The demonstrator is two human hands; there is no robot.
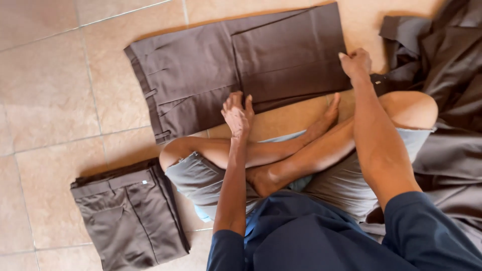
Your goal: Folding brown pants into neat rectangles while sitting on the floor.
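Note:
Brown trousers (201,75) lie flat on the tiled floor, with the leg part folded over them. My left hand (237,113) rests fingers spread on the near edge of the folded leg part. My right hand (355,64) pinches that part's right end. I sit cross-legged, with my knees and feet just below the trousers.
A folded pair of brown trousers (130,213) lies on the floor at my left. A heap of loose brown clothes (447,65) is piled at the right. Beige floor tiles (45,75) stretch to the left and far side.

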